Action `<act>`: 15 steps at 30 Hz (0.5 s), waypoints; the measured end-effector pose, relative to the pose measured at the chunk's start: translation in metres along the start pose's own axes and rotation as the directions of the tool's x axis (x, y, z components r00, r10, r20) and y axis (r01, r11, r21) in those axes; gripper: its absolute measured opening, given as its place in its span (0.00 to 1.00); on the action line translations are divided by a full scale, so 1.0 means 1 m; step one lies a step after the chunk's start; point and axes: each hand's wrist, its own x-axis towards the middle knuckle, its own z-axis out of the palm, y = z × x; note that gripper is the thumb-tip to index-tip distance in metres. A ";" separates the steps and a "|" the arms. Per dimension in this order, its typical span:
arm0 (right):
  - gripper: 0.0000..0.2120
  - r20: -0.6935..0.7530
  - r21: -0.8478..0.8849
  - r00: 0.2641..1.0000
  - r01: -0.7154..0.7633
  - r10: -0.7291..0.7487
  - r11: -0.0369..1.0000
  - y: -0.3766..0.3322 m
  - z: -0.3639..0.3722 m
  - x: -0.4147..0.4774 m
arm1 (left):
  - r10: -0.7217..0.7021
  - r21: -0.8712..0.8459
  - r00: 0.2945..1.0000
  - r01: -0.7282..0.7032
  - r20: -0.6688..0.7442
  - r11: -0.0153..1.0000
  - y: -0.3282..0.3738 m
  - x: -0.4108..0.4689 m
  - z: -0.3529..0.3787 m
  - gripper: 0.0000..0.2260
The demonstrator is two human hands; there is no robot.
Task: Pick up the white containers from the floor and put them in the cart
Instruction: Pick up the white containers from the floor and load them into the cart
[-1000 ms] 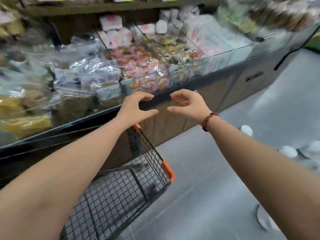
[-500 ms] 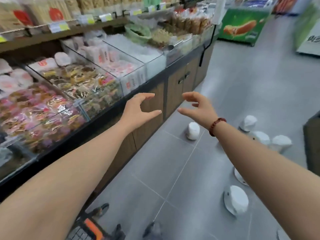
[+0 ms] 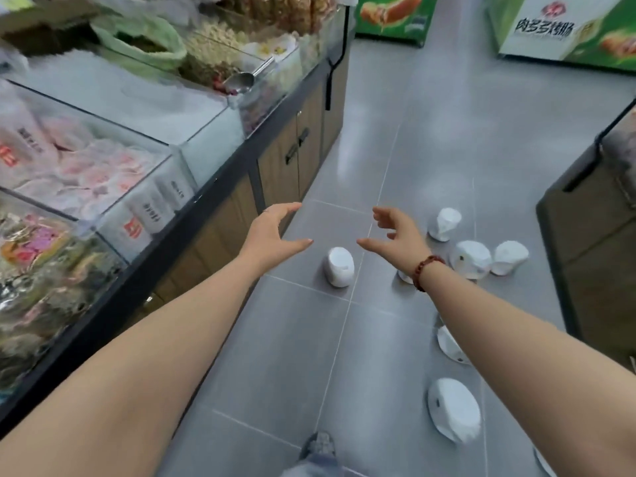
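Observation:
Several white containers lie scattered on the grey tiled floor. One container [image 3: 340, 266] lies alone just beyond my hands. A cluster sits to the right: one [image 3: 444, 223] farthest, then two side by side [image 3: 470, 259] [image 3: 509, 257]. Two nearer ones [image 3: 453, 413] [image 3: 449, 346] lie by my right forearm, which partly covers the second. My left hand [image 3: 272, 235] and my right hand [image 3: 395, 235] reach forward with fingers spread, palms facing each other, holding nothing. A red bead bracelet is on my right wrist. The cart is out of view.
A long glass-topped display counter [image 3: 220, 187] with packaged snacks runs along the left. A dark cabinet [image 3: 592, 242] stands at the right. Green freezers [image 3: 564, 25] stand at the far end of the aisle. My shoe [image 3: 318, 445] shows at the bottom.
The view has swung right, away from the cart and down the aisle. The cart has left the frame and the containers on the floor have come into view. Both hands stay empty.

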 end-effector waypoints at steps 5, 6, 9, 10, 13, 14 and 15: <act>0.30 0.000 -0.041 0.996 -0.093 0.093 0.995 0.034 -0.003 0.053 | -0.064 -0.020 0.996 0.065 0.070 0.998 -0.022 0.066 0.019 0.29; 0.30 -0.004 -0.048 0.994 -0.109 0.109 0.993 0.040 -0.003 0.064 | -0.071 -0.023 0.994 0.073 0.079 0.997 -0.027 0.079 0.023 0.29; 0.30 -0.012 -0.045 0.987 -0.158 0.158 0.986 0.061 -0.004 0.104 | -0.105 -0.030 0.989 0.109 0.104 0.994 -0.043 0.116 0.035 0.29; 0.30 -0.005 -0.047 0.986 -0.167 0.167 0.985 0.068 -0.005 0.120 | -0.113 -0.031 0.987 0.117 0.114 0.993 -0.049 0.129 0.040 0.29; 0.31 0.012 -0.045 0.981 -0.191 0.192 0.981 0.089 -0.008 0.174 | -0.123 -0.002 0.981 0.125 0.147 0.992 -0.065 0.174 0.052 0.30; 0.31 0.014 -0.040 0.980 -0.196 0.197 0.980 0.096 -0.009 0.194 | -0.129 0.008 0.981 0.129 0.144 0.992 -0.069 0.191 0.056 0.30; 0.31 0.015 -0.033 0.979 -0.204 0.205 0.978 0.103 -0.009 0.214 | -0.141 0.012 0.980 0.140 0.138 0.990 -0.074 0.210 0.059 0.30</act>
